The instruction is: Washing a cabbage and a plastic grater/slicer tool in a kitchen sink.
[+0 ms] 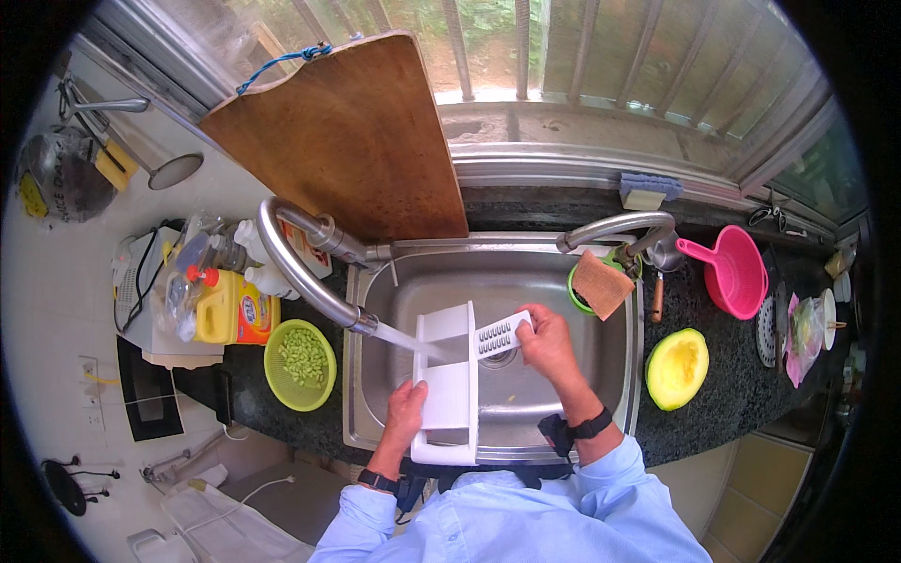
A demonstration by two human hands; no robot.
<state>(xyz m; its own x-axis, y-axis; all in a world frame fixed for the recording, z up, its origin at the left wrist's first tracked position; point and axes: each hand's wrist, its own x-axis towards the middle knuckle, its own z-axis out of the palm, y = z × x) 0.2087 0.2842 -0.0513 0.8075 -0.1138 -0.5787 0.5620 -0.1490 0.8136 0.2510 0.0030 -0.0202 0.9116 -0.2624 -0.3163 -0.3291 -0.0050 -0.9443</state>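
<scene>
My left hand [405, 412] grips the side of a white plastic grater frame [448, 394], held over the stainless steel sink [542, 267]. Between the thumb and fingers of my right hand [547, 341] is a white grater insert [496, 336] with two rows of slots. The insert is beside the frame's right edge; whether they touch I cannot tell. Water runs from the large curved faucet [303, 271] at the left onto the frame's open middle. Part of the sink drain [501, 359] shows below the insert.
Left of the sink sit a green colander [269, 373] of chopped green pieces and a yellow detergent jug [218, 310]. A wooden cutting board [352, 141] leans behind. To the right are a brown scouring cloth [603, 285], a second faucet [612, 224], a halved melon [676, 369] and a pink strainer [735, 274].
</scene>
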